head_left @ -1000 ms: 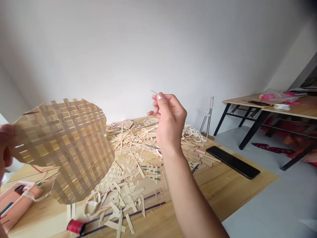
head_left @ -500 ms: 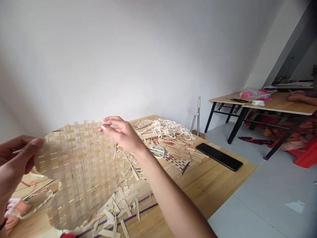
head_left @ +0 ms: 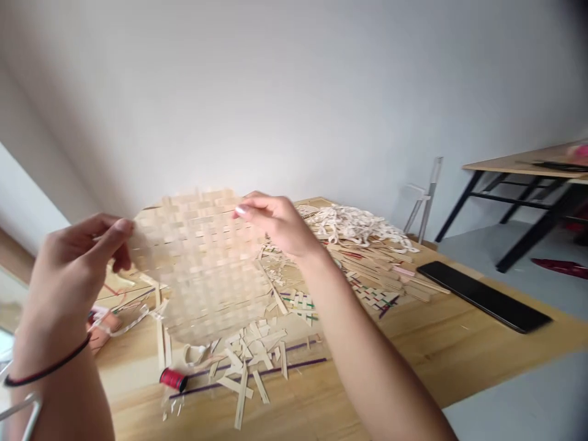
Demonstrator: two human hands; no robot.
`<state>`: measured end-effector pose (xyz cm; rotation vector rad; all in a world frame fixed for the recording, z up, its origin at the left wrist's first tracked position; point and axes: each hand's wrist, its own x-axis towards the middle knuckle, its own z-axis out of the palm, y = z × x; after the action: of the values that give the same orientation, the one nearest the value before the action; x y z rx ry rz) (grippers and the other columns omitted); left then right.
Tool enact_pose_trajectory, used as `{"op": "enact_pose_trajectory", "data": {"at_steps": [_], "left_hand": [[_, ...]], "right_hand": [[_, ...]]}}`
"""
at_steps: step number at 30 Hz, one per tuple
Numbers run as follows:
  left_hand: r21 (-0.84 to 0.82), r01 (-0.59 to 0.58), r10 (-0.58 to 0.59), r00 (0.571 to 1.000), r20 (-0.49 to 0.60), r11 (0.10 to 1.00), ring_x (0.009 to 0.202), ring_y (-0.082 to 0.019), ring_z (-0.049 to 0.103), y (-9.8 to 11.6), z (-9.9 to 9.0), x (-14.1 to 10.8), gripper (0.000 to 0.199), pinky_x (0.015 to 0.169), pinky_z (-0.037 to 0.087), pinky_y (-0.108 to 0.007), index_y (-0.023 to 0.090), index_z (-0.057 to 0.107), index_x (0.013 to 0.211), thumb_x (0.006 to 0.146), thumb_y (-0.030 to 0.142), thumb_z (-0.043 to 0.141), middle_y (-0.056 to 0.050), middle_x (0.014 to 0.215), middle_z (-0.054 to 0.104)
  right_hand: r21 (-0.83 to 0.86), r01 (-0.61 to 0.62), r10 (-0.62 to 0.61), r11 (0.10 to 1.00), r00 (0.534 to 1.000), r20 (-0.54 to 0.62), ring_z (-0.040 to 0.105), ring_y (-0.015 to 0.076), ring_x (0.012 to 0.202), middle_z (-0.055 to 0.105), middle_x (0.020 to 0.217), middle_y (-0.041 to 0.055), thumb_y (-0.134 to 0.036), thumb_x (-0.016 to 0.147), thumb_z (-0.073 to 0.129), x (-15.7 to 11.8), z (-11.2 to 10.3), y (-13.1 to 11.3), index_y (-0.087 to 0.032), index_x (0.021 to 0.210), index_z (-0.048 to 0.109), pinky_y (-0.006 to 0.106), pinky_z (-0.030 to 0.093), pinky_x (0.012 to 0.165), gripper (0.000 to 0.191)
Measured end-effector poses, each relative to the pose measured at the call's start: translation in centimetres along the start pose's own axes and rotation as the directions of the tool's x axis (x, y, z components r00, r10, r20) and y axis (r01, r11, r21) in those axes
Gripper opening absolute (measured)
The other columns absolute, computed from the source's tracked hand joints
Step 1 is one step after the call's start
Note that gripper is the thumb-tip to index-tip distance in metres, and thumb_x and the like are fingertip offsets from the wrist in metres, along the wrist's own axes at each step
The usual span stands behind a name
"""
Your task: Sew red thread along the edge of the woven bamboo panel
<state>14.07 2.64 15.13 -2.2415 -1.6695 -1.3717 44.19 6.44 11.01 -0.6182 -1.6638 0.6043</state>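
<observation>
A pale woven sheet of flat bamboo-like strips (head_left: 206, 263) hangs upright above the table, blurred by motion. My left hand (head_left: 92, 251) pinches its left edge between thumb and fingers. At its upper right edge, my right hand (head_left: 271, 220) has thumb and fingertips closed on the weave. Beneath the sheet lie a spool of red thread (head_left: 173, 380) and a scatter of short cut strips (head_left: 252, 355). Thin purple strips (head_left: 294, 366) run across the tabletop under those offcuts.
On the wooden table (head_left: 404, 361) a black phone (head_left: 482, 295) lies to the right. A heap of white cord (head_left: 358, 226), long flat strips (head_left: 367, 266) and a coloured woven piece (head_left: 374, 294) sit farther back. Another table (head_left: 519, 162) stands at far right, beyond a metal stand (head_left: 427, 196).
My view has swung left, so both hands and the woven sheet appear farther right. The red spool now shows fully. Both hands keep their grip on the sheet.
</observation>
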Motion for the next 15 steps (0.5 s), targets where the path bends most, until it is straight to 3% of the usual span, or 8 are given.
{"op": "enact_pose_trajectory", "data": {"at_steps": [2,4,6,8,9,11,12,15], "left_hand": [[-0.193,0.068,-0.068,0.998,0.005,0.979,0.055,-0.012,0.053,0.9,0.3,-0.2,0.028,0.048,0.037,-0.025,0.018,0.071,0.089,0.101,0.042,0.06,0.001,0.062,0.062],[-0.331,0.03,-0.025,1.0,0.019,0.943,0.061,-0.013,0.057,1.5,0.6,-0.3,0.029,0.055,0.043,-0.027,0.016,0.072,0.093,0.103,0.039,0.057,-0.002,0.07,0.065],[-0.38,-0.006,0.03,0.998,0.058,0.925,0.062,-0.013,0.058,1.7,0.9,-0.1,0.03,0.058,0.045,-0.027,0.016,0.072,0.092,0.104,0.037,0.055,-0.004,0.075,0.067],[-0.351,-0.01,0.076,0.982,0.173,0.936,0.062,-0.013,0.059,1.4,1.4,0.1,0.031,0.058,0.045,-0.027,0.016,0.072,0.091,0.104,0.037,0.053,-0.004,0.077,0.068],[-0.3,-0.008,0.091,0.96,0.264,0.954,0.063,-0.013,0.059,0.9,1.6,0.1,0.031,0.058,0.046,-0.026,0.016,0.072,0.092,0.103,0.038,0.053,-0.005,0.078,0.069],[-0.145,-0.073,0.133,0.872,0.472,0.987,0.063,-0.014,0.059,-0.7,2.1,-0.1,0.035,0.056,0.044,-0.025,0.016,0.073,0.089,0.1,0.044,0.055,-0.004,0.072,0.067],[-0.087,-0.11,0.139,0.841,0.523,0.99,0.066,-0.015,0.06,-1.9,2.3,-0.5,0.035,0.058,0.045,-0.025,0.016,0.073,0.087,0.099,0.045,0.056,-0.004,0.073,0.068],[-0.052,-0.059,0.078,0.835,0.544,0.997,0.067,-0.015,0.06,-6.4,2.6,-2.4,0.036,0.06,0.046,-0.024,0.016,0.072,0.089,0.099,0.046,0.055,-0.005,0.077,0.069]], "right_hand": [[-0.025,0.024,-0.025,0.999,0.999,-0.04,0.064,0.017,0.092,0.07,0.098,0.0043,-0.039,0.094,0.068,-0.3,-1.2,-0.6,-0.018,0.091,0.079,0.034,0.048,0.087,0.024],[-0.068,0.057,-0.064,0.996,0.992,-0.108,0.063,0.0183,0.092,0.07,0.094,0.0038,-0.036,0.094,0.069,-0.8,-2.5,-1.1,-0.019,0.089,0.079,0.037,0.048,0.09,0.021],[-0.116,0.093,-0.114,0.989,0.975,-0.191,0.064,0.0193,0.091,0.07,0.091,0.0036,-0.032,0.093,0.07,-1.2,-3.8,-1.5,-0.02,0.086,0.079,0.04,0.048,0.092,0.017],[-0.158,0.12,-0.159,0.98,0.951,-0.265,0.065,0.0197,0.091,0.07,0.088,0.0027,-0.028,0.093,0.071,-1.6,-5.0,-1.8,-0.021,0.084,0.08,0.041,0.05,0.092,0.015],[-0.174,0.129,-0.177,0.976,0.939,-0.296,0.066,0.0195,0.09,0.07,0.087,0.0021,-0.028,0.092,0.071,-1.7,-5.5,-1.9,-0.021,0.083,0.08,0.041,0.051,0.091,0.014],[-0.199,0.137,-0.202,0.97,0.911,-0.358,0.067,0.0181,0.089,0.072,0.085,0.0009,-0.028,0.091,0.072,-1.9,-6.2,-2.3,-0.023,0.083,0.081,0.04,0.051,0.087,0.014],[-0.213,0.137,-0.213,0.967,0.895,-0.393,0.068,0.0168,0.088,0.073,0.084,0.0004,-0.03,0.09,0.072,-1.9,-6.5,-2.5,-0.023,0.081,0.082,0.039,0.05,0.084,0.015],[-0.292,0.099,-0.238,0.951,0.837,-0.492,0.07,0.0192,0.092,0.077,0.083,-0.0006,-0.046,0.088,0.063,-2.0,-6.7,-3.1,-0.017,0.055,0.075,0.044,0.042,0.074,0.045]]}}
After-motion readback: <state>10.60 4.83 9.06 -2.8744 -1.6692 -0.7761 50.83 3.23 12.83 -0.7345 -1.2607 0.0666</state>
